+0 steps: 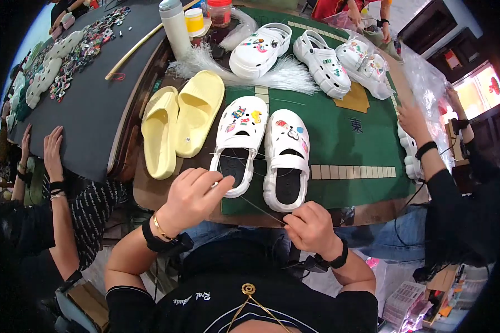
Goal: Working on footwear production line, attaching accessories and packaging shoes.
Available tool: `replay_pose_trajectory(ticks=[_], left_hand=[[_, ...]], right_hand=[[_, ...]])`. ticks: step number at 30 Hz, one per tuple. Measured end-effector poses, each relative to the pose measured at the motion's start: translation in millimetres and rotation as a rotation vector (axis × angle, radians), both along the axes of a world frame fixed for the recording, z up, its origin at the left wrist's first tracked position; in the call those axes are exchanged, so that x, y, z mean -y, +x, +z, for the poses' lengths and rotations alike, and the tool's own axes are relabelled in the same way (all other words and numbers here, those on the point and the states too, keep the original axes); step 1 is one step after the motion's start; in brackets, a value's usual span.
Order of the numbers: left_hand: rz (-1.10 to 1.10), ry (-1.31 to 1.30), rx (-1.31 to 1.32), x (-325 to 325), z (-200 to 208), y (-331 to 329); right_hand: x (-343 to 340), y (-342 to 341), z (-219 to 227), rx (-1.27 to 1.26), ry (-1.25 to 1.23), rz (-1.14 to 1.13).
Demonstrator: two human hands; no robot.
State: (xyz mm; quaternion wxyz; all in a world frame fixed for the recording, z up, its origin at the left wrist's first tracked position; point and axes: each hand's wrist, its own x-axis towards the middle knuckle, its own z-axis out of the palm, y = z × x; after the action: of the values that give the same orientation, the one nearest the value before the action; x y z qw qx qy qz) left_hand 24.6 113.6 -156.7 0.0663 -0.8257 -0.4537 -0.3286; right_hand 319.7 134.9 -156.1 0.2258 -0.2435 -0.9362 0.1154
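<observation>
A pair of white clogs with colourful charms stands before me, the left clog [242, 123] beside the right clog [288, 133], heels toward me. Thin clear plastic strands cross over their openings. My left hand [191, 197] is closed in a pinch at the left clog's heel, with a strand end showing at the fingertips. Just below the right clog's heel, my right hand [312, 226] pinches the end of a thin plastic strand [259, 208], stretched slanting between the hands. The fingers partly hide where each end is gripped.
Yellow slides [197, 114] lie left of the clogs. Behind are a bundle of clear strands [286, 77], another white clog pair [261, 50], a bagged pair [364, 64] and a white bottle [174, 28]. Co-workers' hands flank me; loose charms [89, 55] cover part of the dark left table.
</observation>
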Motion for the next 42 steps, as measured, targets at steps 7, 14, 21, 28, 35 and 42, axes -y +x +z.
replay_pose_trajectory(ticks=[7, 14, 21, 28, 35, 42], left_hand=[[-0.234, 0.083, -0.012, 25, 7, -1], [-0.335, 0.041, -0.061, 49, -7, 7], [-0.243, 0.006, -0.067, 26, -11, 1], [-0.038, 0.069, -0.054, -21, -18, 7], [0.068, 0.048, 0.012, -24, -23, 11], [-0.081, 0.006, -0.028, 8, -10, 27]], right_hand=[[-8, 3, -9, -0.033, 0.033, -0.069], [-10, 2, -10, -0.021, 0.023, -0.060], [-26, -6, -10, -0.027, 0.067, -0.067], [-41, -16, -9, -0.111, 0.101, -0.190], [-36, -1, -19, -0.197, 0.060, -0.197], [-37, 3, -29, -0.216, 0.022, -0.185]])
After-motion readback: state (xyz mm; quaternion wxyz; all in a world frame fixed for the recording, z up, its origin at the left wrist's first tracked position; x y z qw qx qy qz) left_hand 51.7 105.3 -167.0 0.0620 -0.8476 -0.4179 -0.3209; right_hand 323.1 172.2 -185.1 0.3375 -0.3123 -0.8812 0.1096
